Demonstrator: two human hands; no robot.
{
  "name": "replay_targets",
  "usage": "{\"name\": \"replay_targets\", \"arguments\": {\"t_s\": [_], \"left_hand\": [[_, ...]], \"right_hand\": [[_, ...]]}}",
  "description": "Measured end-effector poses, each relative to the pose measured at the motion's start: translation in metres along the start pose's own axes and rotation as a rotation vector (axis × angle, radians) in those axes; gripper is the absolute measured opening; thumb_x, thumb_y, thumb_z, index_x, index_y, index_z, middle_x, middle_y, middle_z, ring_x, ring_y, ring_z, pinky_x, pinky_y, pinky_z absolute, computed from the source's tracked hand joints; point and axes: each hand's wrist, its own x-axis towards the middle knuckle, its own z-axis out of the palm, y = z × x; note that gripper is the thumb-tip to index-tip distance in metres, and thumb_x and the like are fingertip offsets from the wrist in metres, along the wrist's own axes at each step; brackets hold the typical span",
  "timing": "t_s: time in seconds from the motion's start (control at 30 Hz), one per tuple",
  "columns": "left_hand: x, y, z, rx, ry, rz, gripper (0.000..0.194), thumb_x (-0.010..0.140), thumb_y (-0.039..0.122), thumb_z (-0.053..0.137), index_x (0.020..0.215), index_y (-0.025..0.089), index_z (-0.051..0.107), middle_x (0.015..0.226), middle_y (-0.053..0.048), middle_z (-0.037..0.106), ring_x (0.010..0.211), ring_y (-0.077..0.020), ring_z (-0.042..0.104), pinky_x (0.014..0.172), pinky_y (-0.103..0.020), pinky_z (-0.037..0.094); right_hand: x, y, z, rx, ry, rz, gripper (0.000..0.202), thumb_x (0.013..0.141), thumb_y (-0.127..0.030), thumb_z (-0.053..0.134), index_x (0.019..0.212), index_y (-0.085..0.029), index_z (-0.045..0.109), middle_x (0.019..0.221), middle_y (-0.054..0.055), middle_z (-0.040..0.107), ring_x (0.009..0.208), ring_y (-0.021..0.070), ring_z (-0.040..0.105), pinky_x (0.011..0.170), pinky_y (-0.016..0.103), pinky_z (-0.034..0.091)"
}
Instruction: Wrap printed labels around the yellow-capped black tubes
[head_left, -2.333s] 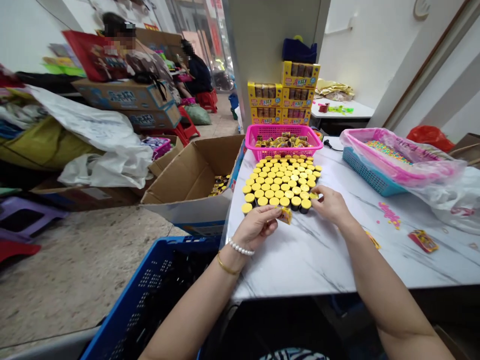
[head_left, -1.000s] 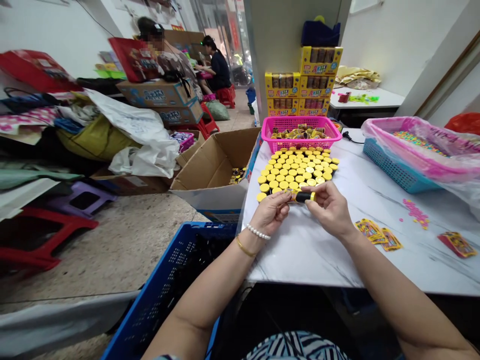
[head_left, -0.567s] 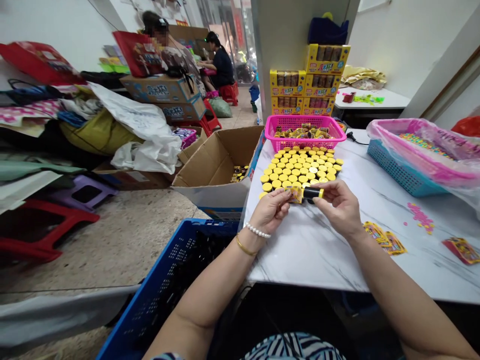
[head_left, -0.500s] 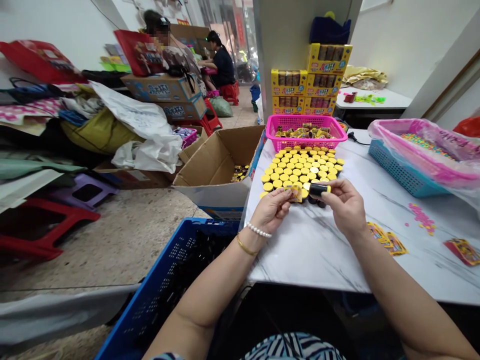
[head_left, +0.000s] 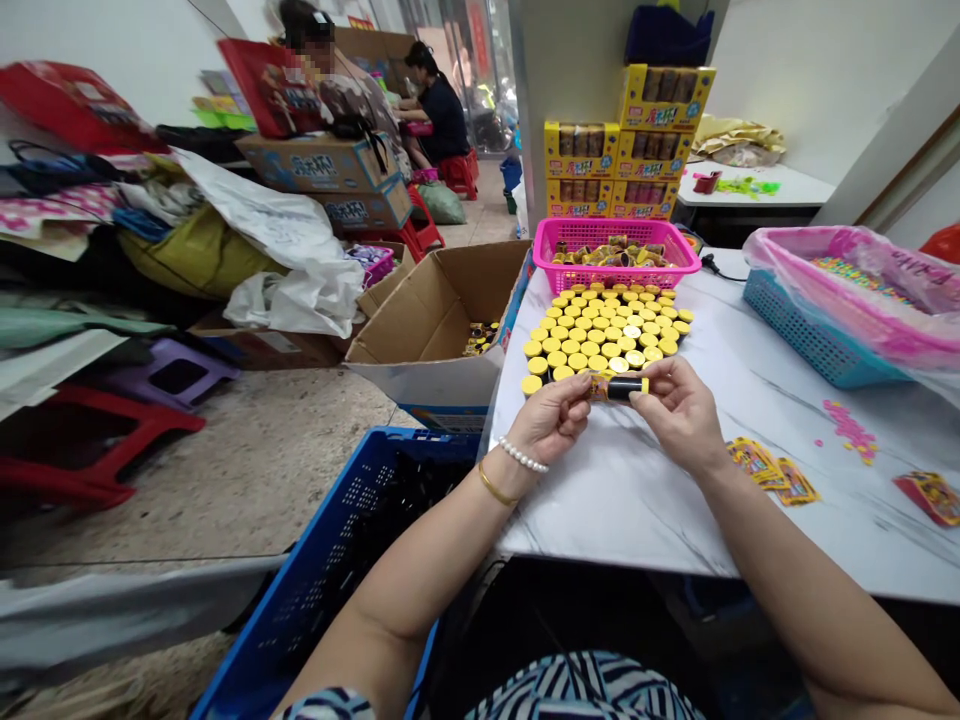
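Note:
My left hand pinches a small yellow printed label, its fingers curled in. Held sideways in my right hand is a small black tube with a yellow cap, gripped at the cap end. The label's edge meets the left end of the tube; whether it sticks to it I cannot tell. Just behind both hands, many yellow-capped black tubes stand upright in close rows on the white marbled table. Two small stacks of printed labels lie near my right forearm.
A pink basket of wrapped tubes stands behind the rows. At right are a blue basket and pink pieces. A blue crate of black parts and an open carton are left. Two people sit farther back.
My hands have come together, and the label now meets the tube's end. The tube has turned level in my right hand. The view has shifted slightly.

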Motion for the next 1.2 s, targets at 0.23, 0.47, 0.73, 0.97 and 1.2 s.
{"name": "replay_targets", "arguments": {"t_s": [0.23,0.47,0.73,0.97,1.2], "left_hand": [[-0.001,-0.004,-0.002,0.185,0.005,0.154,0.03,0.071,0.026,0.089,0.087,0.009,0.07,0.065,0.003,0.06,0.039,0.0,0.041,0.033,-0.012,0.017],[-0.004,-0.003,-0.001,0.344,0.161,0.427,0.037,0.067,0.034,0.092,0.091,0.011,0.076,0.065,0.002,0.059,0.05,-0.0027,0.045,0.041,-0.015,0.023],[-0.012,0.0,0.002,0.469,-0.192,0.38,0.053,0.069,0.033,0.09,0.117,0.018,0.072,0.093,-0.004,0.071,0.073,-0.0122,0.064,0.068,-0.026,0.053],[-0.004,0.0,-0.005,0.551,-0.208,0.324,0.047,0.072,0.035,0.089,0.111,0.016,0.072,0.09,-0.005,0.071,0.072,-0.0137,0.066,0.066,-0.026,0.052],[-0.005,0.004,-0.003,0.588,-0.186,0.429,0.038,0.071,0.03,0.091,0.103,0.015,0.076,0.093,-0.006,0.07,0.083,-0.0156,0.067,0.075,-0.025,0.052]], "right_hand": [[-0.004,0.006,0.003,-0.157,0.089,-0.143,0.026,0.085,-0.031,0.077,0.102,-0.025,0.059,0.096,0.002,0.073,0.086,0.0172,0.073,0.081,0.031,0.062],[-0.006,0.0,0.0,-0.273,-0.01,-0.252,0.03,0.083,-0.026,0.079,0.108,-0.027,0.063,0.11,0.005,0.069,0.102,0.0208,0.071,0.094,0.038,0.06],[-0.004,-0.014,-0.004,-0.323,-0.099,-0.397,0.032,0.083,-0.024,0.08,0.112,-0.029,0.067,0.115,0.007,0.065,0.109,0.0246,0.067,0.092,0.042,0.061],[0.002,-0.005,-0.006,-0.619,-0.078,-0.587,0.032,0.086,-0.022,0.077,0.116,-0.031,0.071,0.106,0.007,0.066,0.094,0.0232,0.067,0.082,0.041,0.062],[0.006,-0.003,-0.013,-0.633,-0.109,-0.567,0.033,0.085,-0.024,0.079,0.117,-0.03,0.069,0.105,0.008,0.07,0.094,0.0238,0.069,0.081,0.041,0.062]]}}
